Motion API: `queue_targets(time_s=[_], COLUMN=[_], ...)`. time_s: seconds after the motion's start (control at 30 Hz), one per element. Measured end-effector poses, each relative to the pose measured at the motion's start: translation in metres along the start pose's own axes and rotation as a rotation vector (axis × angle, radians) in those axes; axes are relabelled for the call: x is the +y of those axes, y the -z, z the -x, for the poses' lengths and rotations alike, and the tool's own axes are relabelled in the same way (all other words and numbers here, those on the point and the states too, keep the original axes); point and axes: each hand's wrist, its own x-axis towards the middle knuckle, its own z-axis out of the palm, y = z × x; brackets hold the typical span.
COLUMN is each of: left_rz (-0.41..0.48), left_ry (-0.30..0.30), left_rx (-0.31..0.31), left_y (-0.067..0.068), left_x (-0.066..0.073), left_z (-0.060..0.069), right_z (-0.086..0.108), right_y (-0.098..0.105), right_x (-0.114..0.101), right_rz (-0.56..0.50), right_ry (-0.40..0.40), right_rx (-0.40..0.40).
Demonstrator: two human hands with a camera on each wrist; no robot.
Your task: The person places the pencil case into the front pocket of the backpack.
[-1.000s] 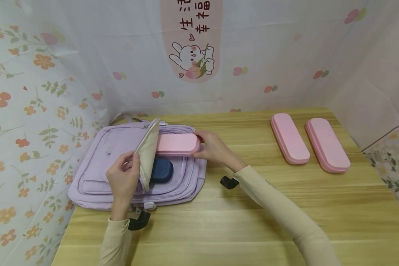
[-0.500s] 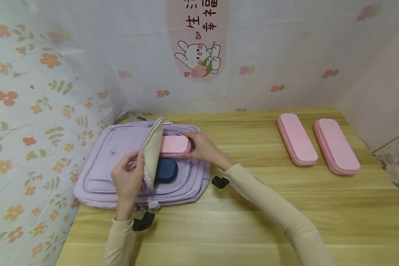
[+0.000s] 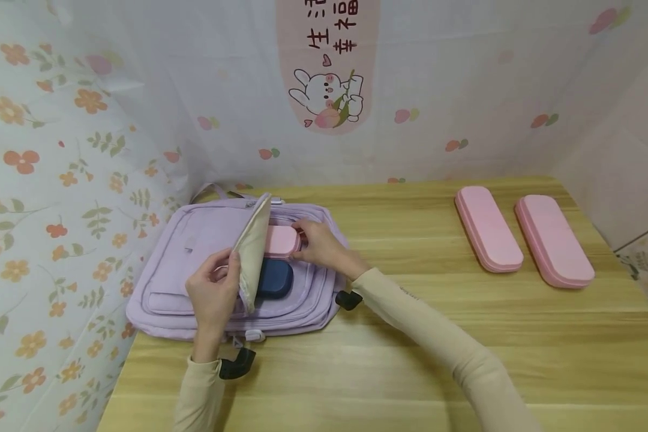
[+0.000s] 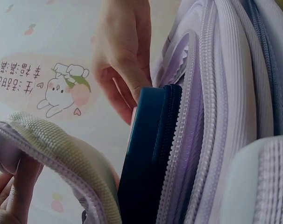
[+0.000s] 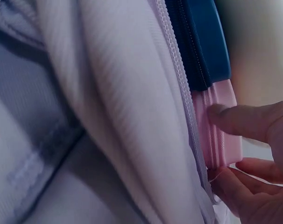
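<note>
Pink case [image 3: 282,241] in the lilac backpack [image 3: 216,231] near the far-left corner of the surface [image 3: 405,354], long axis roughly along the far edge, rounded end rightward (the rest behind the flap [image 3: 254,255]), right hand [image 3: 321,243] with fingers grasping that end, left hand [image 3: 213,291] pinching the flap.

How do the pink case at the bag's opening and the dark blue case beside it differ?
Colour: the pink case is pale pink; the dark blue case is navy.
Handling: the right hand grips the pink case but not the dark blue case.
Place: the pink case lies farther from the person, the dark blue case nearer.
Shared: both have rounded corners and run partly out of sight behind the raised flap.
</note>
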Motion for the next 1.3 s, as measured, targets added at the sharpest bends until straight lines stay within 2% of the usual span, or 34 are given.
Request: queue_targets(time_s=[0.3,0.6,1.13,1.3], left_rz=[0.001,0.012,-0.024,-0.04], left_ry=[-0.002,0.017,0.036,0.044], left_rx=[-0.001,-0.017,0.006,0.007], left_y=[-0.005,-0.005,-0.006,-0.005], left_x=[0.002,0.002,-0.001,-0.003], left_z=[0.003,0.005,0.008,0.009], right_z=[0.01,0.033,0.067,0.081], right_y=[0.005,0.018,0.042,0.053], right_x=[0.007,0.015,0.029,0.035], right_rz=[-0.084,-0.121,-0.118,-0.086], right_ry=[-0.039,0.017,0.015,0.0], right_rx=[0.01,0.108,0.205,0.224])
